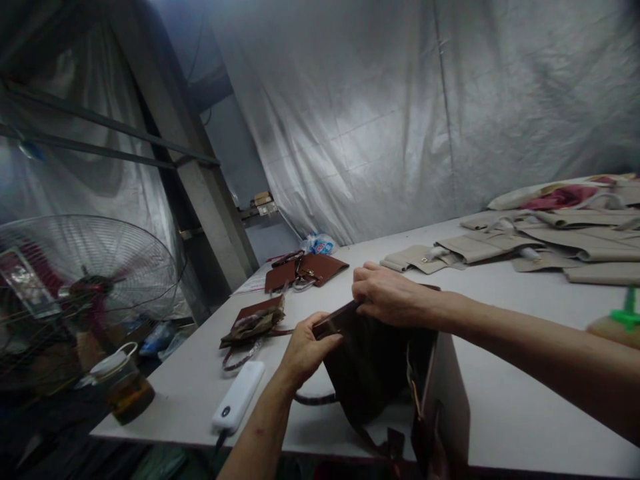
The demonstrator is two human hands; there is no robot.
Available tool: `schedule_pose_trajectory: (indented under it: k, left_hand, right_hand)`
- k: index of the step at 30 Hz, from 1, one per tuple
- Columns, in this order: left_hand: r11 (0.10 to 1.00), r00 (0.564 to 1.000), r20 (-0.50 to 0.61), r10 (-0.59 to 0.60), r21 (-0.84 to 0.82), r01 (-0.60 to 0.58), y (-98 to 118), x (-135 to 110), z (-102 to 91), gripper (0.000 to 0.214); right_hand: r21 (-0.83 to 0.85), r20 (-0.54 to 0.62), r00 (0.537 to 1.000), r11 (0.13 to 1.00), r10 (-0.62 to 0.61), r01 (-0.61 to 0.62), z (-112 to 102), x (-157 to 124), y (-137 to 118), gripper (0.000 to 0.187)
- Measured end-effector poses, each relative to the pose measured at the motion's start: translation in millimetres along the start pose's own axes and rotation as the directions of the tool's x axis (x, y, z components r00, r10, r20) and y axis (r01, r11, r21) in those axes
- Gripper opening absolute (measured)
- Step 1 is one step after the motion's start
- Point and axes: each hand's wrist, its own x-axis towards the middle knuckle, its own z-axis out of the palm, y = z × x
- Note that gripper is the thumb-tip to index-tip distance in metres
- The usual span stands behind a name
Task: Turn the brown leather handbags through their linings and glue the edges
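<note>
Both my hands grip a dark brown leather bag piece [367,363] near the front of the white table [515,407]. My left hand [306,348] pinches its left end with the fingers closed. My right hand [387,293] is closed over its upper edge. The piece hangs down toward the table's front edge, with straps trailing under it.
A white power bank [239,396] lies left of my left hand. Brown leather pieces [305,270] and a crumpled bundle [254,325] lie farther back left. Beige cut pieces [545,247] are stacked at the right. A jar of tea [125,390] stands on the left corner, beside a fan [85,287]. A green-capped bottle [620,323] is at the right edge.
</note>
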Motion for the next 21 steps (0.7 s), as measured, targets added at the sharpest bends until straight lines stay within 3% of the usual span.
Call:
schedule_pose_trajectory:
  k: [7,12,21]
  left_hand:
    - [0.998,1.0,-0.009,0.013,0.059,-0.013,-2.5,-0.4,0.5,0.036]
    - [0.999,1.0,0.008,0.017,0.036,-0.017,-2.6,-1.8,5.8,0.036]
    - [0.999,1.0,-0.006,0.009,0.033,-0.009,-2.8,-2.6,9.5,0.037]
  right_hand:
    - [0.151,0.112,0.989,0.982,0.095,-0.111,-3.6,-0.7,1.9,0.012]
    - [0.1,0.149,0.961,0.963,0.233,-0.249,-3.3,-1.2,0.2,0.009]
    - [0.009,0.102,0.968,0.972,0.231,-0.233,5.7,4.6,8.4,0.013]
